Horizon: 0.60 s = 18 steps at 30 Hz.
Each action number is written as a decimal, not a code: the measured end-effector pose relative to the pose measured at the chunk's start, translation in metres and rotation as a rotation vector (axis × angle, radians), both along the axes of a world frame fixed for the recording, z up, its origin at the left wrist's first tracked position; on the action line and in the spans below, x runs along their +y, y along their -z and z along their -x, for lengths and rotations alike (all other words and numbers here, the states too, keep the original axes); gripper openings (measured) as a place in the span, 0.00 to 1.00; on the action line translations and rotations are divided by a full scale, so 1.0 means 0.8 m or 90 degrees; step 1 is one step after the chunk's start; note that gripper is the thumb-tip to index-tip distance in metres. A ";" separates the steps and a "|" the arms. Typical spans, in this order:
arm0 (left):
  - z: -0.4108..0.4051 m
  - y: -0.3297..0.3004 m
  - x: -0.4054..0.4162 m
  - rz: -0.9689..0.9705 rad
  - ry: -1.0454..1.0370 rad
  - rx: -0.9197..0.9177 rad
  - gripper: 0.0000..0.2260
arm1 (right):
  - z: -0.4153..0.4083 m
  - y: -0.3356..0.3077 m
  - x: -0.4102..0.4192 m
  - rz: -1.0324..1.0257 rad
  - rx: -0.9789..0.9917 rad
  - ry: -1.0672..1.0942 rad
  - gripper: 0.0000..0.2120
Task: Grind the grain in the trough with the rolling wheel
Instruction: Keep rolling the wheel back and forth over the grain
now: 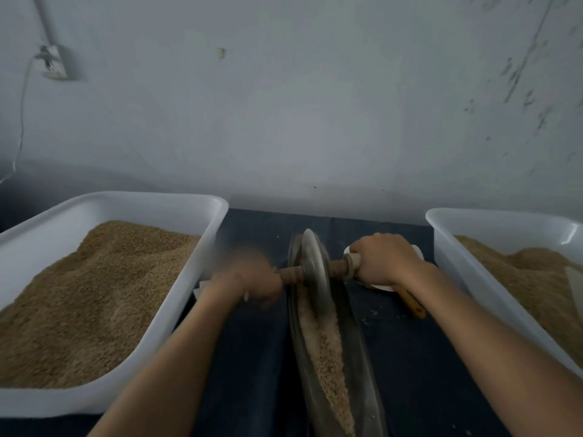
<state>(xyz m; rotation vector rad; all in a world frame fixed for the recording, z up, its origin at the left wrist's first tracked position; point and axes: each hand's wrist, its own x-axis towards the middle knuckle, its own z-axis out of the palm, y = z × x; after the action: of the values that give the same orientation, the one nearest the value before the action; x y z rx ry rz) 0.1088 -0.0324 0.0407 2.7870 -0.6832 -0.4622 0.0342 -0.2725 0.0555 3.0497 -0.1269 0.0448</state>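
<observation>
Two bare forearms reach over a dark cloth (pixel 252 357) to the far end of a long metal trough (pixel 362 357) holding grain (pixel 328 351). The wheel (pixel 314 263) stands upright in it between the hands: left hand (pixel 260 280), blurred, and right hand (pixel 383 258) each grip the wooden axle (pixel 290 274). White tubs (pixel 176 310) of grain flank them.

A pale scuffed wall (pixel 315 105) carries a socket (pixel 55 63) above a dark blue cloth (pixel 252 357).
</observation>
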 end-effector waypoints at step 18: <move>0.156 0.027 0.039 0.103 0.111 -0.676 0.13 | 0.168 0.036 0.038 0.001 -0.075 0.024 0.18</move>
<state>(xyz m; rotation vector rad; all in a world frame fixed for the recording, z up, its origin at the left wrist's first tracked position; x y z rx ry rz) -0.0156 -0.0011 0.0189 2.6501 -1.0714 1.0828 -0.1003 -0.2419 0.0268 3.0423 -0.1917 0.2213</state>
